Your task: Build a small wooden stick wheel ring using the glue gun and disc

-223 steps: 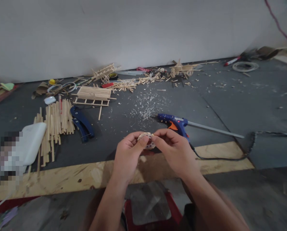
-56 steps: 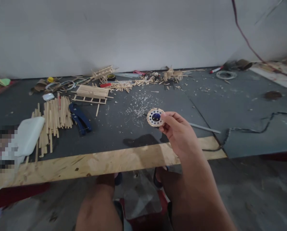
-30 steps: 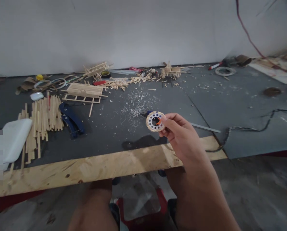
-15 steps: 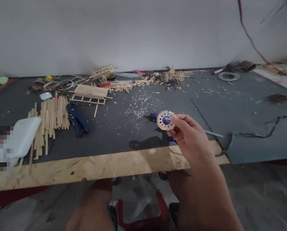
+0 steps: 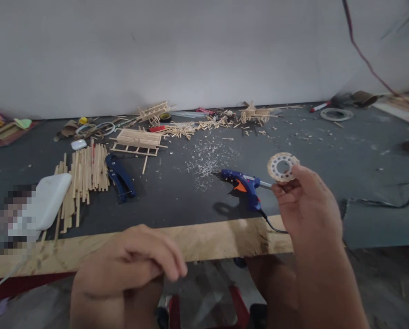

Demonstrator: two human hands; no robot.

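Note:
My right hand (image 5: pixel 307 205) pinches a small round wooden wheel (image 5: pixel 281 167) with a ring of holes, holding it upright above the dark table top, to the right of a blue hot glue gun (image 5: pixel 242 182). My left hand (image 5: pixel 132 265) hovers low in front of the table's pale wooden edge (image 5: pixel 204 237), fingers curled loosely with nothing seen in them.
On the dark mat lie a bundle of wooden sticks (image 5: pixel 84 171), blue cutters (image 5: pixel 120 177), a stick-built frame (image 5: pixel 137 139), wood shavings (image 5: pixel 207 160) and a white case (image 5: pixel 50 201). Small stick models and scraps line the wall. A cable (image 5: pixel 385 201) trails right.
My right hand has carried the wheel to the right, uncovering the glue gun. My left hand has risen into view at the lower left.

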